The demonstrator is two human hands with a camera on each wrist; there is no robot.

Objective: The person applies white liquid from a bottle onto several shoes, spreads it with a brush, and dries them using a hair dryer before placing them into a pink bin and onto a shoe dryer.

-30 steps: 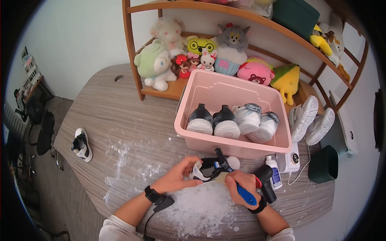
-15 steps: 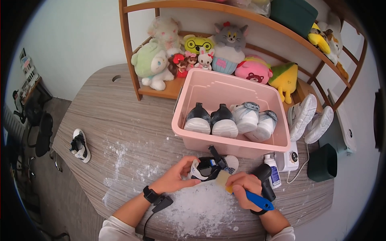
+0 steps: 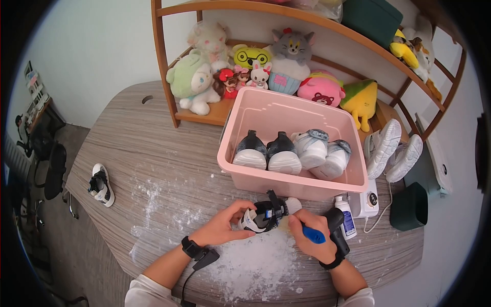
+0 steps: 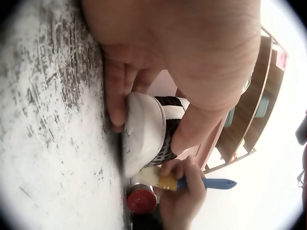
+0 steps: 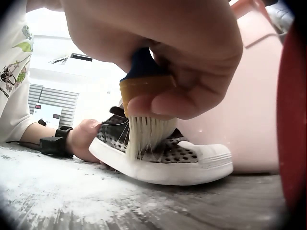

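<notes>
A small black and white shoe (image 3: pixel 257 219) rests on the powdered tabletop in front of the pink bin. The left hand (image 3: pixel 223 223) grips one end of it, thumb on the near side; in the left wrist view the fingers straddle its white sole (image 4: pixel 144 129). Pinched in the right hand (image 3: pixel 313 235) is a brush with a blue handle (image 3: pixel 313 234) and yellow collar (image 5: pixel 146 91). Its pale bristles (image 5: pixel 146 136) press on the dotted side of the shoe (image 5: pixel 177 152), just above the sole, in the right wrist view.
The pink bin (image 3: pixel 294 184) holds several shoes. Another small shoe (image 3: pixel 101 185) stands at the left. Right of the hands are a black dryer-like tool (image 3: pixel 335 225), a white bottle (image 3: pixel 346 217) and a dark green bin (image 3: pixel 409 207). Plush toys (image 3: pixel 194 82) sit on the wooden shelf behind.
The right hand and brush first drew back with the handle swung down to the right, then returned against the shoe with the handle raised. The left hand keeps its grip.
</notes>
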